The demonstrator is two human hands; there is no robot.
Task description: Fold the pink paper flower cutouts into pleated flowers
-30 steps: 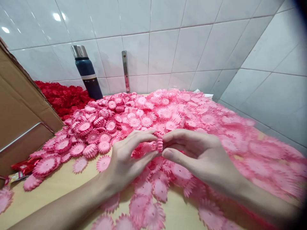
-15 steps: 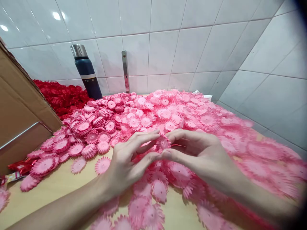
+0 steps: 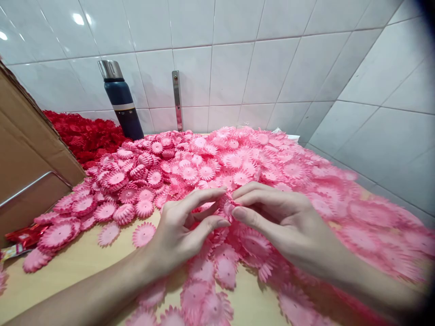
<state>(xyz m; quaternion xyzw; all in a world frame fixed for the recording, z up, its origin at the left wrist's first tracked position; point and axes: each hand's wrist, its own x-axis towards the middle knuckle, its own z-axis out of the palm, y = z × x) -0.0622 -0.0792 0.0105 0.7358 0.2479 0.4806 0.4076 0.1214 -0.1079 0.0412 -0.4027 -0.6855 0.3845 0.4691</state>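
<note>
Between the fingertips of both hands is a small pink petal piece (image 3: 227, 206), partly covered by the fingers. My left hand (image 3: 190, 222) grips it from the left, thumb below and index finger above. From the right, my right hand (image 3: 275, 215) pinches the same piece between thumb and fingers. A large heap of pink scalloped flower pieces (image 3: 241, 158) lies behind and under the hands. More loose pink flower pieces (image 3: 197, 294) lie on the table in front.
A dark blue bottle (image 3: 124, 108) with a metal cap stands at the back left, beside a heap of red pieces (image 3: 91, 136). A cardboard box (image 3: 30, 136) fills the left edge. Tiled walls (image 3: 234, 68) bound the pale table (image 3: 84, 267).
The right thumb and fingers have closed more tightly around the piece. The thin red strand seen beside the right fingers earlier no longer shows.
</note>
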